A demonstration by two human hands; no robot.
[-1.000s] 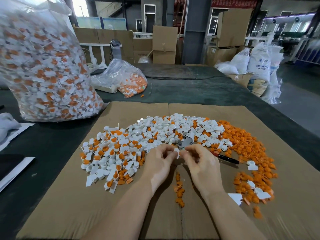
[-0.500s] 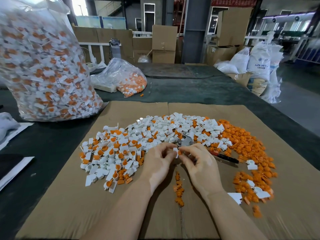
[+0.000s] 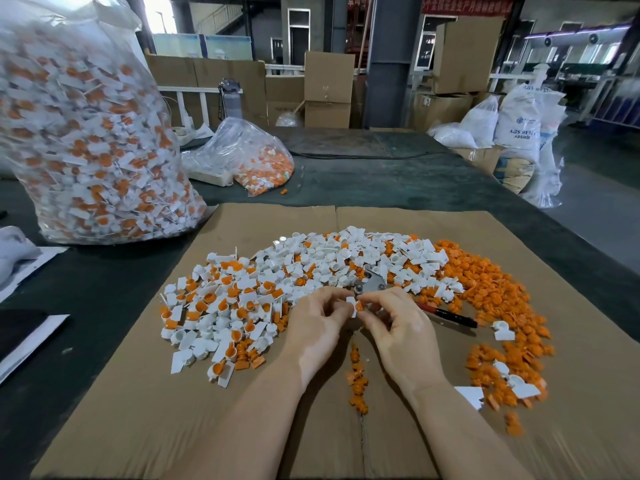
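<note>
Your left hand (image 3: 317,327) and right hand (image 3: 398,332) meet over the middle of the cardboard (image 3: 242,427), fingertips together. The left thumb and forefinger pinch a white cap (image 3: 350,301). The right thumb and forefinger pinch an orange plug (image 3: 359,306), which touches the cap's right side. The other fingers of both hands are loosely curled. The pair sits just above the sheet, near its centre, at the near edge of the heaps.

At 12 o'clock from your hands, just beyond the fingertips, pliers (image 3: 374,284) lie among the parts, their dark handle running out toward 3 o'clock. The white heap (image 3: 311,265) spreads from 10 to 1 o'clock. At 9 o'clock lie fitted caps (image 3: 225,306), white with orange in them. The orange heap (image 3: 485,278) curves from 2 round to 4 o'clock. A short orange row (image 3: 356,379) lies at 6 o'clock, between your wrists.

On the dark table (image 3: 104,289) beyond the cardboard, a big bag (image 3: 86,150) of parts stands at 10 o'clock and a small bag (image 3: 252,157) at 11.
</note>
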